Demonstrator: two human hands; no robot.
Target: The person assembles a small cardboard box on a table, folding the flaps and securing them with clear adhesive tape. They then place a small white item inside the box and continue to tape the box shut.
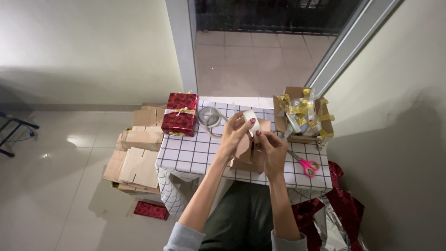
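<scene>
- The left hand [234, 132] is raised over the middle of the counter [186, 155], fingers pinched around a roll of tape [250, 119].
- The right hand [273, 151] is just beside it, fingers curled toward the roll's lower edge; whether it grips the tape end cannot be told.
- A plain cardboard box [248, 158] sits on the counter right under both hands.
- To the far left stands a red wrapped gift [180, 113] with a gold ribbon; clear tape rolls [210, 117] lie between it and the hands.
- At the far right, an open box of gold ribbons [303, 114]; near it, pink scissors [307, 166].
- Flat cardboard pieces [137, 160] are stacked on the floor to the left.
</scene>
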